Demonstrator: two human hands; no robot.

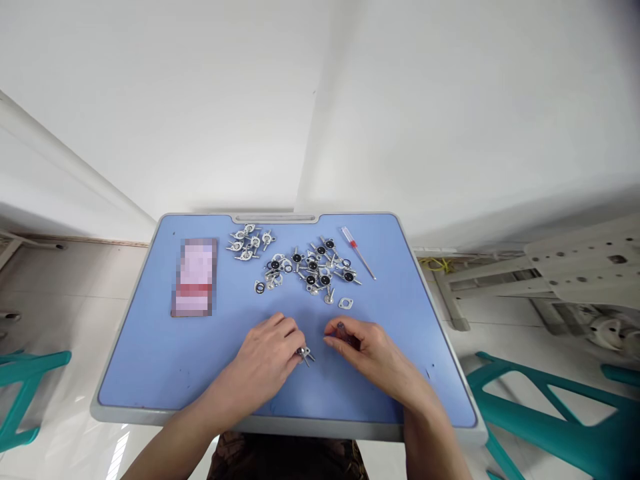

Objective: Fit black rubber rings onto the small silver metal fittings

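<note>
No legible text, phone screen (195,267) pixelated

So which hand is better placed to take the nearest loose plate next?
Probably the right hand: the plate lies just beyond it, though that hand seems to grip something dark. The left hand is farther away and holds a metal part.

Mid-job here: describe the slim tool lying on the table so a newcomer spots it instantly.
On the blue tabletop, go towards the far right corner. Just right of the cluster of metal parts with black discs, the slim tool lies slanted, handle at the far end. Its clear and red handle and long thin shaft set it apart from the compact parts nearby.
</note>
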